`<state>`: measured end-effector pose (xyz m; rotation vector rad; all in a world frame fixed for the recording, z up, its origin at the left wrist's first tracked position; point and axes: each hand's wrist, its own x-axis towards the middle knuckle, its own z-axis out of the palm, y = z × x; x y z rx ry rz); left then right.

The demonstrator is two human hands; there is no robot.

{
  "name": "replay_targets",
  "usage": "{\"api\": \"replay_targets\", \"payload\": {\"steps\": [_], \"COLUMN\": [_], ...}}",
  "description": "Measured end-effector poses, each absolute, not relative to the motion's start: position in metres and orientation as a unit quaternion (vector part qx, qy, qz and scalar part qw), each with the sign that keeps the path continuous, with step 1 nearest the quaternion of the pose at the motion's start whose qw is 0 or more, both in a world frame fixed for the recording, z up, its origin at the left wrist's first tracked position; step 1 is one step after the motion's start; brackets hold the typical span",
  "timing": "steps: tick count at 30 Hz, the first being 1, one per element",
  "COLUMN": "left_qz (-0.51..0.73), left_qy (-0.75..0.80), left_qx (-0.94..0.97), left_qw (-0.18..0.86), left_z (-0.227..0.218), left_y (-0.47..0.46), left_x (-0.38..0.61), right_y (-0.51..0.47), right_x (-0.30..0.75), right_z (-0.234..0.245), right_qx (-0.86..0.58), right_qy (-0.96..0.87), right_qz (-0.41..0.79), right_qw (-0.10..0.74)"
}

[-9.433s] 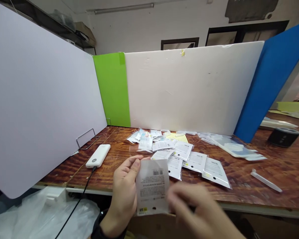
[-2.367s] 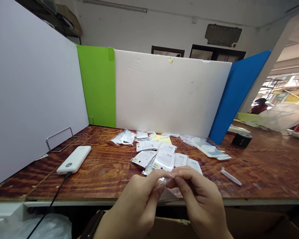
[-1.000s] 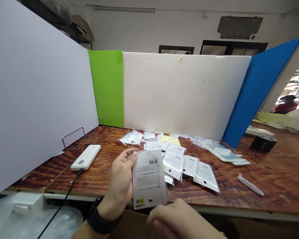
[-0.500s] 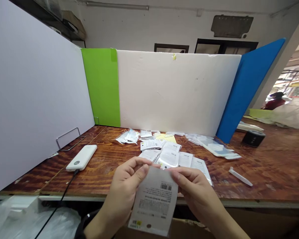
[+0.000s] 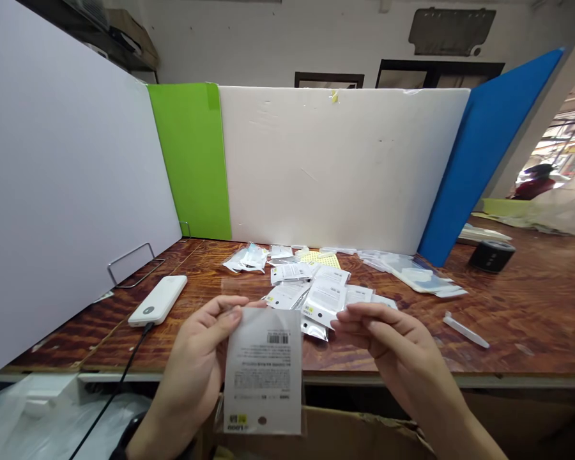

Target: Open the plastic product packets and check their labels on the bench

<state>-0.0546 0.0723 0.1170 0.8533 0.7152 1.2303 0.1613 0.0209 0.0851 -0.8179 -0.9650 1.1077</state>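
My left hand (image 5: 194,361) grips a white printed packet (image 5: 263,370) by its upper left corner, thumb and fingers pinched on it. The packet hangs upright in front of the table edge, barcode at the top. My right hand (image 5: 388,342) hovers just right of the packet, apart from it, fingers curled together in a loose pinch; I cannot make out anything in them. Beyond both hands lies a spread of similar white packets (image 5: 323,294) on the wooden table (image 5: 508,326).
A white power bank (image 5: 157,300) with a black cable lies at the left. White, green and blue partition boards (image 5: 326,166) wall the table. Clear sleeves (image 5: 414,278), a white strip (image 5: 464,321) and a black round object (image 5: 491,254) lie right. A cardboard box (image 5: 359,434) sits below.
The packet has shifted left and lower in my left hand. My right hand has let go of its top edge and drawn off to the right.
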Motion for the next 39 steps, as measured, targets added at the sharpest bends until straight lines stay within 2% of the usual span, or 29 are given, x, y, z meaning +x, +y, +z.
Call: {"api": "replay_targets", "payload": {"steps": [2, 9, 16, 21, 28, 39], "left_qz": [0.546, 0.441, 0.395, 0.378, 0.394, 0.393], "left_qy": [0.32, 0.305, 0.325, 0.292, 0.307, 0.267], "left_qx": [0.374, 0.43, 0.463, 0.482, 0.536, 0.533], "left_qw": [0.678, 0.726, 0.724, 0.735, 0.681, 0.7], "left_z": [0.113, 0.104, 0.102, 0.103, 0.099, 0.106], "left_y": [0.073, 0.069, 0.07, 0.07, 0.071, 0.063], "left_x": [-0.054, -0.044, -0.051, -0.05, -0.053, -0.06], "right_y": [0.022, 0.025, 0.025, 0.024, 0.02, 0.007], "right_x": [0.16, 0.139, 0.141, 0.148, 0.152, 0.16], "right_z": [0.078, 0.078, 0.08, 0.075, 0.076, 0.09], "right_qx": [-0.362, -0.337, -0.349, -0.362, -0.332, -0.353], "right_qy": [-0.442, -0.488, -0.446, -0.453, -0.547, -0.661], "right_qz": [0.495, 0.613, 0.622, 0.583, 0.491, 0.372], "right_qw": [0.654, 0.522, 0.541, 0.569, 0.591, 0.547]}}
